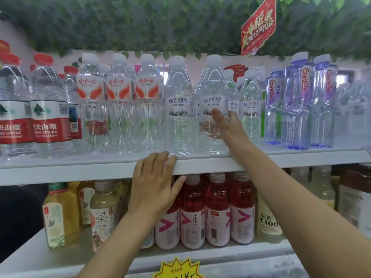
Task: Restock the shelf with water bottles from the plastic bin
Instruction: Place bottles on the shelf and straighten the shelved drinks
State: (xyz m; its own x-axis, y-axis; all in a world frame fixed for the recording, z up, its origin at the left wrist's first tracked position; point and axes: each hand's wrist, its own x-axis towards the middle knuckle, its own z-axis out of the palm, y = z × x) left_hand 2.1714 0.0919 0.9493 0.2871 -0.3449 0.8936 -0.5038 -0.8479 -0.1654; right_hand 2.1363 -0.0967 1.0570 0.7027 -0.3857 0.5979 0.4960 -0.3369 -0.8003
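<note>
The upper white shelf (281, 159) carries rows of water bottles. My right hand (225, 125) reaches up and holds a clear water bottle (213, 89) with a white cap and a blue-logo label. The thumb lies on its front and the fingers wrap its right side. The bottle stands upright on the shelf at the front of its row, beside a matching bottle (178, 101). My left hand (154, 183) rests on the shelf's front edge just below, fingertips on the lip and thumb pointing right. The plastic bin is out of view.
Red-labelled bottles (50, 109) and orange-labelled bottles (120, 97) stand to the left, purple-tinted bottles (297, 101) to the right. The lower shelf holds tea bottles (60, 213) and red drinks (216, 209). Leafy garland and a red sign (259, 27) hang above.
</note>
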